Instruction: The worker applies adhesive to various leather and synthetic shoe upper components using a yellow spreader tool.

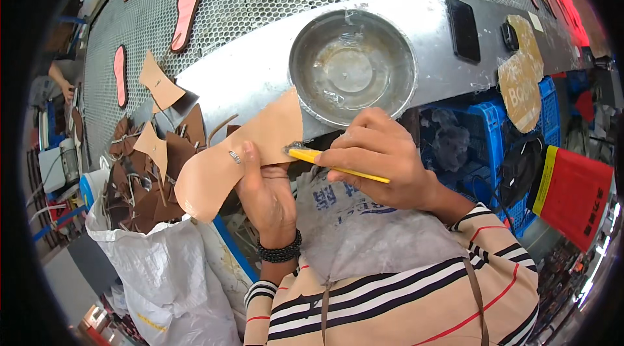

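My left hand (268, 198) grips a tan leather piece (272, 126), shaped like a shoe part with a rounded lower end and a wider upper end. The thumb presses on top near a small metallic-looking mark, and the other fingers are underneath. In my right hand (387, 161) is a thin brush (304, 154) with a yellow handle. Its dark bristles touch the piece near the right edge. Just beyond both hands sits a round metal bowl (401, 53) with a whitish, sticky-looking residue inside.
A metal ledge (429, 27) carries a black phone (463, 31). Behind it, pink insoles (187, 11) lie on a mesh surface (240, 8). Brown leather pieces (156, 206) fill a white sack (169, 268) at left. Blue crates (484, 115) and a red bag (575, 196) are at right.
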{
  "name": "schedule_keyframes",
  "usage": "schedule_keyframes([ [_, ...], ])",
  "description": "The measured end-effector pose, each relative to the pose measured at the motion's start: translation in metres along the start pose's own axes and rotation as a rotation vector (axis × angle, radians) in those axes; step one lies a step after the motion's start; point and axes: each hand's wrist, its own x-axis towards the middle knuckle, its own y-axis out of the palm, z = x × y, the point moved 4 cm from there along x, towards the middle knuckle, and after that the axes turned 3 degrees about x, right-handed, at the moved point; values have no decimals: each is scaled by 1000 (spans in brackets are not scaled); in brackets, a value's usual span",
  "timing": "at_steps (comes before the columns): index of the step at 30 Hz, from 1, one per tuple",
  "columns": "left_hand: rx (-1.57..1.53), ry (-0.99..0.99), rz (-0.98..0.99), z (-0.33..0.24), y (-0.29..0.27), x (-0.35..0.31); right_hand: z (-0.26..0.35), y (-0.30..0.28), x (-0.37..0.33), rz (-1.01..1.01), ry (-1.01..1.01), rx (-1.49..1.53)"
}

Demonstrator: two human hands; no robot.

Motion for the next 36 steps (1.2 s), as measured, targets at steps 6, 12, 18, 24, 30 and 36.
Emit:
schedule_keyframes([
  [6, -282, -81, 68, -8, 21, 28, 2, -40, 9, -82, 88, 127],
  [12, -557, -189, 357, -8, 35, 48, 4, -46, 7, -494, 196, 13],
  [18, -625, -163, 372, -13, 58, 43, 1, -27, 3, -550, 246, 186],
  [24, -625, -82, 579, -15, 61, 56, -4, -30, -2, -562, 249, 96],
  [30, -641, -31, 470, 1, 53, 88, -45, -29, 0, -523, 252, -93],
  [36, -292, 182, 244, 28, 31, 94, -66, 0, 6, -299, 269, -327],
])
